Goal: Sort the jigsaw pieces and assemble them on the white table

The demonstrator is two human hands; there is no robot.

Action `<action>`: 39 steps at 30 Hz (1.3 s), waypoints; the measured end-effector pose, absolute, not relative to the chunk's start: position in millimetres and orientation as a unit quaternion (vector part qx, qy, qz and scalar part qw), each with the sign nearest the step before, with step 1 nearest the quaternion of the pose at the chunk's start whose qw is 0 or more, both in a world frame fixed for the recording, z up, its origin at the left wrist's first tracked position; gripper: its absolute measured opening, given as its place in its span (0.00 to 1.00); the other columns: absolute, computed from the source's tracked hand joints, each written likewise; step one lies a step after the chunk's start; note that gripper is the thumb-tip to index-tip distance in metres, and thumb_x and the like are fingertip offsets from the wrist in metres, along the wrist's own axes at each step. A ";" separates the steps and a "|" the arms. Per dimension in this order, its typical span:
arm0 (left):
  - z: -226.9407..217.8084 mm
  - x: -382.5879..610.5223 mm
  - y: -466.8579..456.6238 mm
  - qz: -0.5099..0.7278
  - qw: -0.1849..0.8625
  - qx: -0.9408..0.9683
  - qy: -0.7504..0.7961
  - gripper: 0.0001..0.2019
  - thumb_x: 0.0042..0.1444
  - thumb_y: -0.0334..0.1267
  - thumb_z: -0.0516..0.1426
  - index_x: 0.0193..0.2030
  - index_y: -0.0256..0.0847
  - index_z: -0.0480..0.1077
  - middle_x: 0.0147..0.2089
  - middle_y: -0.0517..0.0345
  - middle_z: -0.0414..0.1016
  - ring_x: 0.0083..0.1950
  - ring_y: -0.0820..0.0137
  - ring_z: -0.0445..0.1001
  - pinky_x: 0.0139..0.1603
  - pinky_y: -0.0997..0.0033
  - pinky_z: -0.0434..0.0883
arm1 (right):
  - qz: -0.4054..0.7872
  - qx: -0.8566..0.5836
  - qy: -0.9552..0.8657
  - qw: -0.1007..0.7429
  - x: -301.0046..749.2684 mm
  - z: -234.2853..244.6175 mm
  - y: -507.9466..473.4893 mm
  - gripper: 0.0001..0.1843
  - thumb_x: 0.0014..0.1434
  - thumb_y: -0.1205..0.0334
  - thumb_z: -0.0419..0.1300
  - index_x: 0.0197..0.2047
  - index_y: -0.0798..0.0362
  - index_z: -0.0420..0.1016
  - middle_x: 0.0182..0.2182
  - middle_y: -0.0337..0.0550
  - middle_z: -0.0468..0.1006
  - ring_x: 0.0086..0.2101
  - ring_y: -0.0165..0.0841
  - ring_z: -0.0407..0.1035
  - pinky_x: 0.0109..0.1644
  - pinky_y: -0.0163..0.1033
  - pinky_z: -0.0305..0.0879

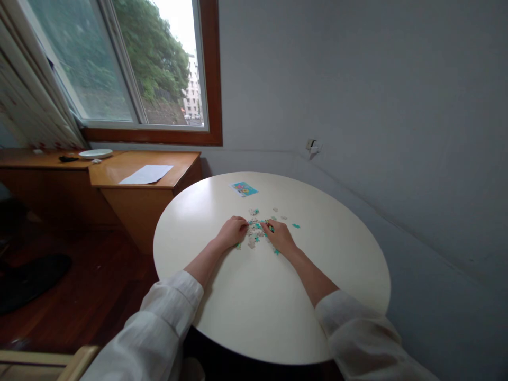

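A loose heap of jigsaw puzzle pieces (252,244), some pale grey and some turquoise, lies in the middle of the round white table (254,301). At the heap's left edge is my left hand (232,232), its fingers curled together; whatever they pinch is too small to make out. My right hand (281,237) is on the heap's right side with its fingers closed on a green and yellow puzzle piece (270,228). A few pieces lie apart, among them a turquoise one (296,226) to the right. Beyond the heap rests a colourful picture card (243,189).
A wooden desk (186,165) stands to the left behind the table, bearing a white sheet of paper (146,174) and a white plate (96,154). A window (159,69) is above it. A wall socket (313,146) sits on the wall behind the table.
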State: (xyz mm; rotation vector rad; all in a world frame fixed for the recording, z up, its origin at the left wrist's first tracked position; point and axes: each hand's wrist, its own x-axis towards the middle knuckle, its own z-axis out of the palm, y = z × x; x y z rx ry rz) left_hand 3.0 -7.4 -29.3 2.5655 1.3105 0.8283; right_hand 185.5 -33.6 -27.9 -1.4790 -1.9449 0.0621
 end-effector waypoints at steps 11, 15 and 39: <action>-23.7 9.6 -20.6 0.307 0.187 0.835 0.416 0.14 0.43 0.26 0.51 0.36 0.37 0.73 0.32 0.57 0.73 0.31 0.74 0.67 0.35 0.77 0.65 | 0.017 -0.489 -0.789 0.370 190.7 -37.4 -25.1 0.17 0.52 0.66 0.54 0.47 0.52 0.68 0.42 0.46 0.72 0.42 0.35 0.64 0.47 0.40 0.59; -25.7 11.5 -20.8 0.336 0.190 0.818 0.425 0.13 0.43 0.25 0.51 0.34 0.36 0.73 0.30 0.58 0.72 0.30 0.75 0.66 0.34 0.77 0.64 | 0.045 -0.481 -0.811 0.328 190.2 -39.2 -25.5 0.13 0.51 0.65 0.57 0.42 0.50 0.71 0.40 0.43 0.74 0.41 0.34 0.65 0.45 0.40 0.59; -19.6 13.0 -25.5 0.395 0.199 0.770 0.459 0.04 0.48 0.31 0.54 0.28 0.36 0.70 0.28 0.59 0.68 0.28 0.76 0.65 0.31 0.77 0.63 | 0.097 -0.495 -0.775 0.380 185.1 -27.3 -35.9 0.09 0.56 0.60 0.52 0.33 0.52 0.72 0.27 0.41 0.75 0.29 0.30 0.67 0.34 0.33 0.59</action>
